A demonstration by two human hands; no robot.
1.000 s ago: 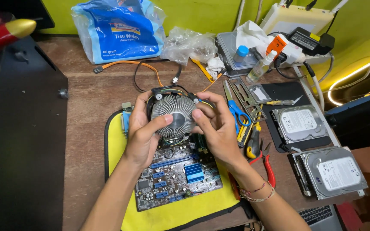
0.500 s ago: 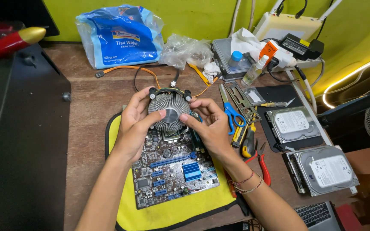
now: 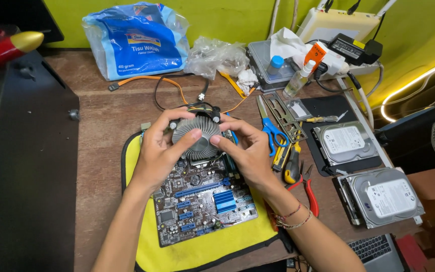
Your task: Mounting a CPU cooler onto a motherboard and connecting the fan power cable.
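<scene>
My left hand [image 3: 158, 153] and right hand [image 3: 247, 151] both grip the round cooler [image 3: 196, 136] over the board [image 3: 200, 201]. A blue bag [image 3: 137, 40] lies far left.

A circuit board [image 3: 200, 204] was laid on a mat [image 3: 177, 254] near the table's front edge. A round finned cooler [image 3: 197, 137] was held over its far end. Scissors [image 3: 268, 126], pliers [image 3: 305, 189] and two hard drives [image 3: 346, 143] [image 3: 388, 196] were placed to its right; a tissue bag [image 3: 137, 40] was set behind.
</scene>
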